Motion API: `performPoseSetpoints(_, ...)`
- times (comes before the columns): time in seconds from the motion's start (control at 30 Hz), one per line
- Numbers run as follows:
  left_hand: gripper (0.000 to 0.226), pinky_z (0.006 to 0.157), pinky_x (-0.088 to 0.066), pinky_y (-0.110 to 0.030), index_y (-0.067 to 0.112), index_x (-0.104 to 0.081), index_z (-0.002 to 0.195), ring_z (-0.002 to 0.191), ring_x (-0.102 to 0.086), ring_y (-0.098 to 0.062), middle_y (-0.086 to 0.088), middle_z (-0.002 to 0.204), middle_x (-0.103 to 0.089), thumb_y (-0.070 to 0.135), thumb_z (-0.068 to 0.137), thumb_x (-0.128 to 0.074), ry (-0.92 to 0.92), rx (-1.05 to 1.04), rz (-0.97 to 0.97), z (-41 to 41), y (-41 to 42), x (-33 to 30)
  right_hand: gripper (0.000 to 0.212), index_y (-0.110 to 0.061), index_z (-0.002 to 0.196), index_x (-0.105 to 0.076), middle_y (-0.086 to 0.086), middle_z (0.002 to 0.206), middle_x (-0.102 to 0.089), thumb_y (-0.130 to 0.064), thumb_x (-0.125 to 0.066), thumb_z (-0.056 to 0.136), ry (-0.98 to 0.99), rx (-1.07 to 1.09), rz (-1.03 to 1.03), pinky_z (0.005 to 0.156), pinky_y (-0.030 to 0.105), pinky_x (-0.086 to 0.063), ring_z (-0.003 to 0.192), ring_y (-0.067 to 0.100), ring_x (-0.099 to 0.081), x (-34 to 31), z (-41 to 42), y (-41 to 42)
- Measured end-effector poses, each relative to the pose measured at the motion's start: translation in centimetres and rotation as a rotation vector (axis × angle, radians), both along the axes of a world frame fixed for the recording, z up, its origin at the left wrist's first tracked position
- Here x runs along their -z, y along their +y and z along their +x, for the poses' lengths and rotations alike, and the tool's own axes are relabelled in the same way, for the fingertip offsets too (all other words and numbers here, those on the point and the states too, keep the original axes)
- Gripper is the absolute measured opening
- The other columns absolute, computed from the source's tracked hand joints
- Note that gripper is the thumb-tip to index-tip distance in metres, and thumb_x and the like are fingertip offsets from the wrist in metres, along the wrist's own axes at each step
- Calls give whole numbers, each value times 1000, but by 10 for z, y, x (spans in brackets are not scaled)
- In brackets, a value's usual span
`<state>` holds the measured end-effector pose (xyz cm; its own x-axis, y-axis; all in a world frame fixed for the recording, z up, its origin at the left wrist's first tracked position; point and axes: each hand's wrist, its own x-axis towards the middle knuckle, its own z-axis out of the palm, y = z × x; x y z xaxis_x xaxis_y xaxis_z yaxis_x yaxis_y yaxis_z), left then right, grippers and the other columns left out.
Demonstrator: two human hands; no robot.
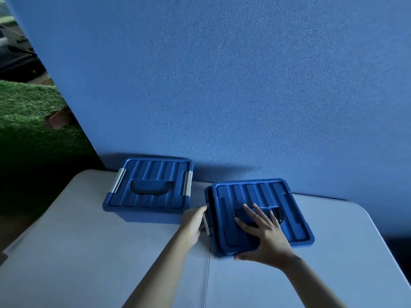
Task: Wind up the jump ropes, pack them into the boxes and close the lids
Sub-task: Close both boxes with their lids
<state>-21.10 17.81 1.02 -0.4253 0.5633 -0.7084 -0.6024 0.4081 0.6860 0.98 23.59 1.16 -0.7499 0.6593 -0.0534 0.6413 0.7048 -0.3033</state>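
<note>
Right hand [264,238] presses flat on the right box lid [262,210]; left hand [195,221] grips its side latch [207,225]. Risk: skewed lid, latch misses.

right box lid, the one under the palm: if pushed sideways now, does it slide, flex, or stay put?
The lid looks like ribbed moulded plastic, so probably fairly stiff, with little flex under the flat right hand. It sits slightly skewed on the right box, so it may shift until seated. The left hand is at the side latch, which seems unclipped, so the lid is probably still free to move.
</note>
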Motion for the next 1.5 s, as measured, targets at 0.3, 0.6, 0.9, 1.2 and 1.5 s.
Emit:
performPoseSetpoints(0.3, 28, 71, -56, -35, -5, -67, 104, 88, -69, -31, -19, 100, -72, 11, 83, -75, -156, -8, 56, -9, -2, 3, 93, -58, 135, -28, -22, 155, 6, -93, -48, 51, -27, -1, -8, 118, 46, 9, 143, 4, 16, -4, -1, -2)
performPoseSetpoints(0.6, 15, 49, -44, -26, 3, -65, 98, 54, -55, -21, -9, 69, -63, 16, 90, -67, -67, -26, -10, -2, 0, 11, 93, -61, 132, -32, -23, 155, -2, -95, -48, 47, -10, 30, 7, 119, 46, 1, 145, 5, 5, -4, -2, -1)
performPoseSetpoints(0.9, 31, 68, -52, -37, 1, -69, 105, 88, -66, -32, -18, 99, -70, 28, 94, -61, -116, -108, 78, 11, -4, 17, 92, -63, 131, -33, -26, 153, 0, -94, -49, 46, -34, 36, -6, 119, 42, 1, 144, 1, 8, -7, -3, -2)
performPoseSetpoints(1.2, 17, 58, -51, -31, 4, -66, 95, 70, -62, -26, -13, 83, -65, 20, 88, -69, -6, -66, 125, 6, -10, 12, 94, -64, 131, -28, -28, 151, 10, -95, -47, 45, -99, 28, -37, 118, 42, 8, 142, 0, 16, -13, -2, 1)
performPoseSetpoints(1.5, 8, 72, -51, -31, 12, -74, 77, 77, -67, -24, -4, 77, -74, 16, 75, -81, 360, 99, 78, 3, -14, 8, 96, -61, 134, -28, -26, 153, 10, -95, -48, 46, -98, -40, -75, 117, 46, 10, 142, 3, 17, -8, -17, -7)
